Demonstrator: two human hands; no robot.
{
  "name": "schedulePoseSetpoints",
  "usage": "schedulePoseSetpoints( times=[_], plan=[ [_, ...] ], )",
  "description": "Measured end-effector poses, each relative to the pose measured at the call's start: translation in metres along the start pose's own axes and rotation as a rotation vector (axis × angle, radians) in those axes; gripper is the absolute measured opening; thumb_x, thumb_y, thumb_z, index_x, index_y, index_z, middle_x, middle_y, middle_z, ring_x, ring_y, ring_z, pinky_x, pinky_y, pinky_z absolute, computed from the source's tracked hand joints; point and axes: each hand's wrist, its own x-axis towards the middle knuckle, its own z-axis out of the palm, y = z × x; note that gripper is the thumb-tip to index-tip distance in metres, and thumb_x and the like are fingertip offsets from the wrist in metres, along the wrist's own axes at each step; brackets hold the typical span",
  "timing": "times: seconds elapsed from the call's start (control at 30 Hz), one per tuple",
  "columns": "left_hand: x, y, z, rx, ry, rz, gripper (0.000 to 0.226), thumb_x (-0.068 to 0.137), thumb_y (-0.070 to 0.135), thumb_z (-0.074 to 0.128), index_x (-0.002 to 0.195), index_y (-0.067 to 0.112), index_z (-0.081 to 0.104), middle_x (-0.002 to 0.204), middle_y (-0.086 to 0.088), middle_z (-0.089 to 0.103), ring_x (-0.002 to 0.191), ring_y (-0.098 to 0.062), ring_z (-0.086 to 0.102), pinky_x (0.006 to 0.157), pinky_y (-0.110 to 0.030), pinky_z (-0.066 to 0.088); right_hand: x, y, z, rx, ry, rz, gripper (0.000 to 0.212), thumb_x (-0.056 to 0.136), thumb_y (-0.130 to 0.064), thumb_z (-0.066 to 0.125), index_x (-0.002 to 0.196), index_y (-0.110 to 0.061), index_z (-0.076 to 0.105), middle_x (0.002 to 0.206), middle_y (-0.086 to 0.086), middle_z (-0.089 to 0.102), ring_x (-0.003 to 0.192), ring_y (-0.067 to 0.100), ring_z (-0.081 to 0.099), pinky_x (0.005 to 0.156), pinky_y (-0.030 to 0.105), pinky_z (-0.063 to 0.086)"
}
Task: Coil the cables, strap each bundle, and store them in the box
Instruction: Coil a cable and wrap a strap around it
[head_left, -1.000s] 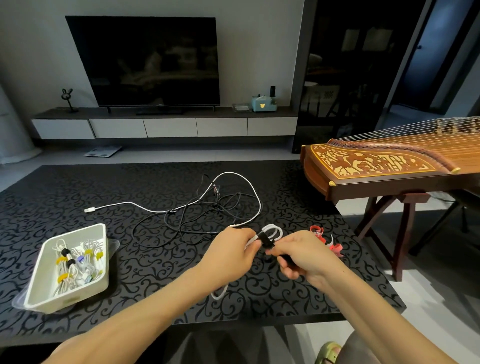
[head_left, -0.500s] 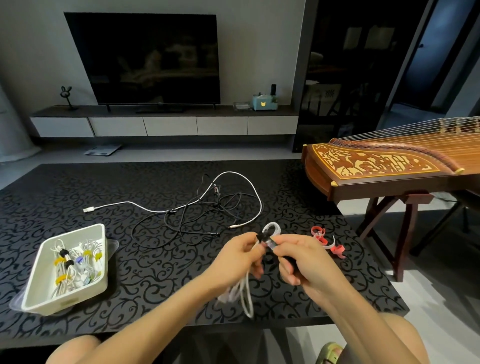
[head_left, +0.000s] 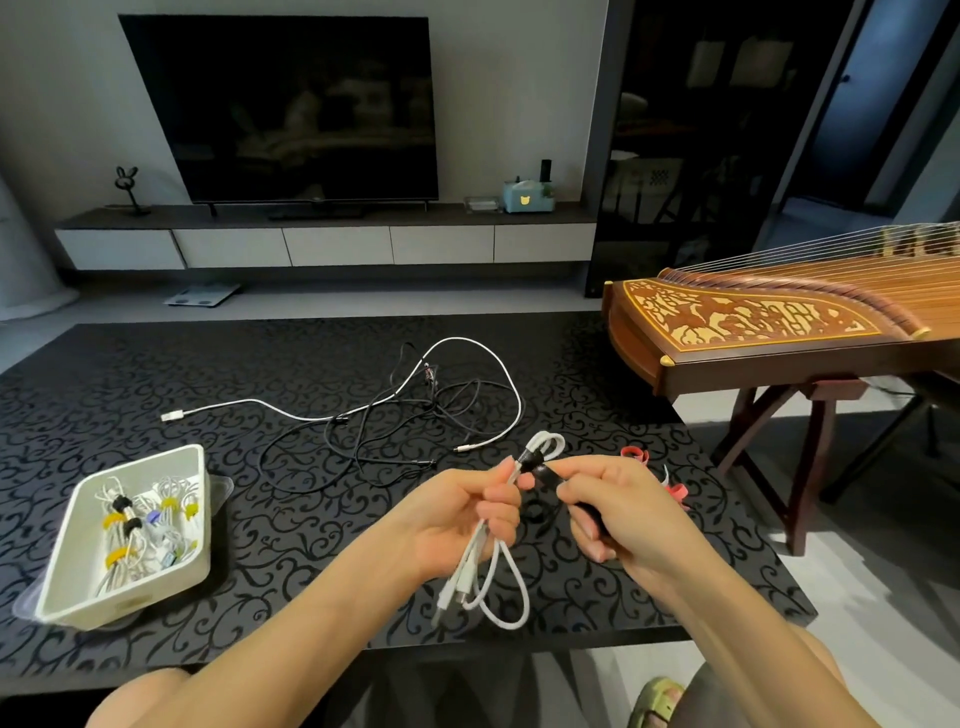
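Left hand (head_left: 457, 514) grips a coiled white rubbery cable (head_left: 470, 566) above the near edge of the black scroll-patterned table (head_left: 260, 545). Right hand (head_left: 623, 514) pinches the black fabric strap (head_left: 535, 462) wound round the coil's upper end. Since a second ago the left hand has rolled over, so its curled fingers show and the lower loops now hang free. At the near left corner sits a white rectangular plastic box (head_left: 156, 587) of strapped bundles. Loose white and black cords (head_left: 395, 431) lie tangled mid-table, and curled red straps (head_left: 636, 454) rest beyond the right hand.

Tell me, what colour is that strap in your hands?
Black: the strap on the white cable, head view.
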Motion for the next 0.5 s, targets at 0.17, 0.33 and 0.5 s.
schedulePoseSetpoints(
  times=[0.17, 0.33, 0.5],
  plan=[
    [0.010, -0.002, 0.006, 0.254, 0.177, 0.107, 0.030, 0.093, 0.018, 0.047, 0.066, 0.006, 0.048, 0.038, 0.007, 0.025, 0.029, -0.005, 0.022, 0.032, -0.015, 0.019, 0.001, 0.002, 0.001, -0.046, 0.068, 0.016, 0.030, 0.088, 0.004, 0.045, 0.087, -0.006, 0.073, 0.039, 0.003, 0.037, 0.031, 0.013, 0.032, 0.035, 0.016, 0.022],
    [0.018, -0.008, 0.005, 0.740, 0.368, 0.407, 0.032, 0.098, 0.010, 0.044, 0.066, 0.007, 0.048, 0.039, 0.007, 0.028, 0.034, -0.005, 0.019, 0.039, -0.017, 0.016, 0.000, -0.002, 0.006, 0.032, 0.106, 0.033, 0.019, 0.086, 0.006, 0.047, 0.077, 0.008, 0.063, 0.039, 0.002, 0.037, 0.030, 0.012, 0.030, 0.036, 0.017, 0.020],
    [0.016, -0.012, 0.006, 0.893, 0.384, 0.606, 0.025, 0.095, 0.004, 0.048, 0.074, -0.006, 0.057, 0.046, 0.007, 0.031, 0.042, -0.007, 0.022, 0.045, -0.020, 0.019, -0.004, -0.003, 0.011, 0.167, 0.138, 0.026, 0.017, 0.087, 0.007, 0.047, 0.079, 0.009, 0.062, 0.039, 0.003, 0.036, 0.031, 0.012, 0.029, 0.041, 0.020, 0.017]
  ],
)
